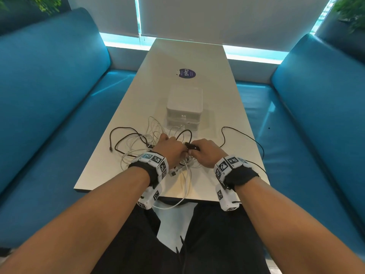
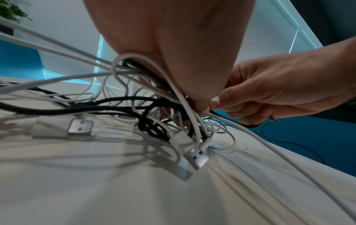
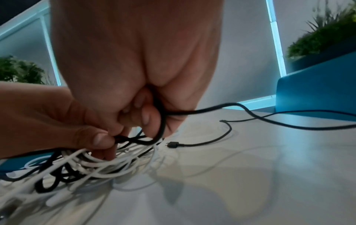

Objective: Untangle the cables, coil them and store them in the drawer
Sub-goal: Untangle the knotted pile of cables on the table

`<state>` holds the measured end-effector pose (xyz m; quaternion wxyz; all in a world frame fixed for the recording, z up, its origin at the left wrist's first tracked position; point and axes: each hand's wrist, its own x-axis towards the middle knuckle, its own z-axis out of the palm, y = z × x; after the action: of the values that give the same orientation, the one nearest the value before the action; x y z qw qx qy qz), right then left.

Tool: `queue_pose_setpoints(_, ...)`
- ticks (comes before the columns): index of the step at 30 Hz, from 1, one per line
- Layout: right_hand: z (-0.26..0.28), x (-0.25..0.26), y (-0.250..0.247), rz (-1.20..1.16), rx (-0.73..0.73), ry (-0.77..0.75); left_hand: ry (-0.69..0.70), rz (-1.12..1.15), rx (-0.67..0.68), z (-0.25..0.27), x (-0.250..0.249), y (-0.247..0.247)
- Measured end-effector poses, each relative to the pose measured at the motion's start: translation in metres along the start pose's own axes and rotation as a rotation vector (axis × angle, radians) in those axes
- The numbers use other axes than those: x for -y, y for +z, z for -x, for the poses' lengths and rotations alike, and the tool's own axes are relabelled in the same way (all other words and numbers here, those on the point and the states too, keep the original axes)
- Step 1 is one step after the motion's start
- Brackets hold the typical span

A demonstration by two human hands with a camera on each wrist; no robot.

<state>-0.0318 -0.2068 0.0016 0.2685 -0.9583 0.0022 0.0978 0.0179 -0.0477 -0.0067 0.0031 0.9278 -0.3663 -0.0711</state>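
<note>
A tangle of white cables (image 1: pixel 138 143) and black cables (image 1: pixel 126 133) lies on the pale table (image 1: pixel 217 107) in front of a small white drawer unit (image 1: pixel 184 107), whose drawers look closed. My left hand (image 1: pixel 169 149) grips a bundle of white and black cables (image 2: pixel 154 79) lifted off the table. My right hand (image 1: pixel 205 153) meets it at the middle and curls round a black cable (image 3: pixel 161 121) that runs off to the right (image 1: pixel 246 137). White USB plugs (image 2: pixel 79 129) lie on the table under the bundle.
Blue benches (image 1: pixel 49 95) flank the table on both sides. A round dark sticker (image 1: pixel 186 73) sits on the table beyond the drawer unit. A white cable loop (image 1: pixel 173 204) hangs over the near table edge. Plants (image 3: pixel 327 38) stand behind the benches.
</note>
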Motion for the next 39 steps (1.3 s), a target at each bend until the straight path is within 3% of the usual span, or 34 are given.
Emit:
queue_pose_setpoints(4,0.002,0.001,-0.005,0.053,-0.013,-0.041,-0.012,0.0,0.003,-0.001,0.001,0.001)
queue_pose_setpoints(10,-0.001,0.001,-0.003,0.454,-0.11,-0.048,-0.003,-0.046,-0.018,0.002,0.0,-0.002)
queue_pose_setpoints(13,0.001,-0.01,-0.01,0.543,-0.154,0.02,-0.039,0.011,-0.022,0.001,0.002,-0.003)
queue_pose_setpoints(17,0.003,-0.022,-0.01,0.425,-0.117,0.128,-0.046,0.011,0.005,-0.003,0.001,-0.003)
queue_pose_setpoints(26,-0.003,0.009,0.001,0.001,-0.195,0.126,-0.073,-0.001,-0.051,-0.001,-0.004,0.0)
queue_pose_setpoints(32,-0.003,0.015,0.014,0.004,-0.056,0.131,-0.112,0.021,-0.05,0.0,-0.003,-0.001)
queue_pose_setpoints(39,0.003,0.005,0.006,0.163,-0.166,0.096,-0.117,0.06,-0.044,0.003,-0.002,-0.005)
